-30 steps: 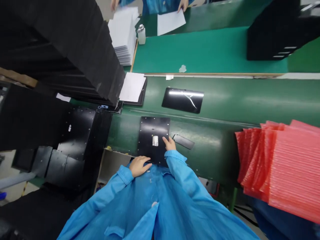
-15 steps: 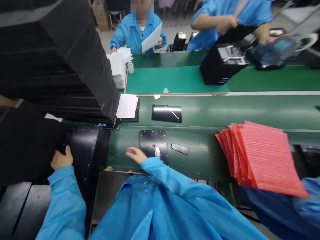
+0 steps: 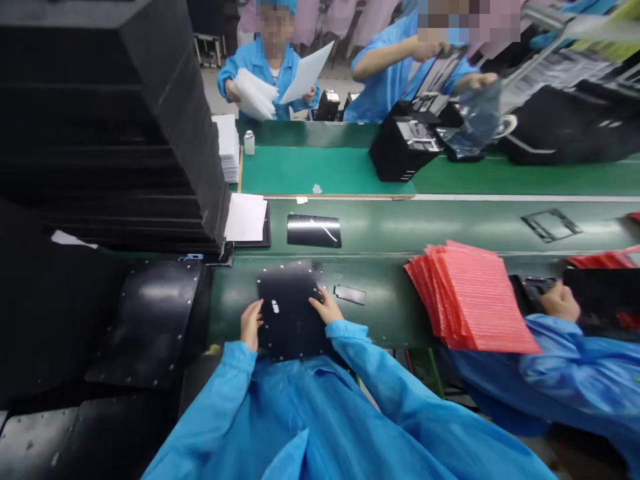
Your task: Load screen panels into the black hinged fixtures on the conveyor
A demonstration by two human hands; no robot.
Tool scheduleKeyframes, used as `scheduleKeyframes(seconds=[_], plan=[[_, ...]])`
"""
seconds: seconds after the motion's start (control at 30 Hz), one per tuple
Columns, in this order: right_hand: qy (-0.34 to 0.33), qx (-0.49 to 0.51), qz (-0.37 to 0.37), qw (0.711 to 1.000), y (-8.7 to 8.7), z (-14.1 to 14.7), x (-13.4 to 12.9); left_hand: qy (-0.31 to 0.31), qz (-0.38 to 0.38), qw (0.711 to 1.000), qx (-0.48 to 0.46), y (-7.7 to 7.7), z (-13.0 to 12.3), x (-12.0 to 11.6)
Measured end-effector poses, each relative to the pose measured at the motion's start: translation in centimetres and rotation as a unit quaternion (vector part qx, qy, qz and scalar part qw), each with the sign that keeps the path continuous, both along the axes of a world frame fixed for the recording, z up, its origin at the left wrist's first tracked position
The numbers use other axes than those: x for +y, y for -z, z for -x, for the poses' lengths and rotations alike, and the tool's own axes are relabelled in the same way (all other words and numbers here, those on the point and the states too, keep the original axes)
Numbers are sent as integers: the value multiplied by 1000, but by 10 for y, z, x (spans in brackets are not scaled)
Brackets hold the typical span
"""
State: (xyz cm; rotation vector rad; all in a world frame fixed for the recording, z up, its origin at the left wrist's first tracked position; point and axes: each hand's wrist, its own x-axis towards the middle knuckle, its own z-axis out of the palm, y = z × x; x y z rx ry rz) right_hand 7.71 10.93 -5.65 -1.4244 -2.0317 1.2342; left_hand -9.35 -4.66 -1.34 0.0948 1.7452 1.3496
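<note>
A green conveyor belt (image 3: 395, 228) crosses the factory floor, carrying a stack of red bubble bags (image 3: 470, 297). A black metal panel (image 3: 290, 313) lies on it; the right hand (image 3: 325, 308) rests unclenched on top, while the left hand (image 3: 251, 325) meets its edge, grip unclear.

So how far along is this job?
Done, it seems: a tall stack of black panels at left. In hand: a flat black riveted panel, held by the left hand and right hand. Left, apparently: a pile of pink bubble-wrap bags.
</note>
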Motion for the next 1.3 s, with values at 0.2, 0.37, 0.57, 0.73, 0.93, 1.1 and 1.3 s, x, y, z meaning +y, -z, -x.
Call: scheduleKeyframes(seconds=[0.2, 0.37, 0.57, 0.73, 0.93, 1.1, 1.3], plan=[[50, 37, 22, 998, 4, -69, 44, 55, 29, 995, 79, 17, -25, 62], [-41, -88, -133, 986, -1, -120, 86, 169, 30, 952, 253, 7, -82, 83], [-230, -229, -164, 932, -1, -129, 95, 382, 237, 767, 458, 33, -164, 111], [-321, -255, -203, 889, -12, -117, 93, 381, 256, 691, 559, 56, -167, 109], [-383, -259, -261, 847, -18, -103, 95, 351, 265, 680, 586, 51, -176, 117], [-389, -277, -141, 867, -31, -105, 109, 292, 249, 736, 558, 32, -182, 122], [-309, -215, -255, 891, -37, -117, 62, 325, 48, 858, 396, 36, -87, 69]])
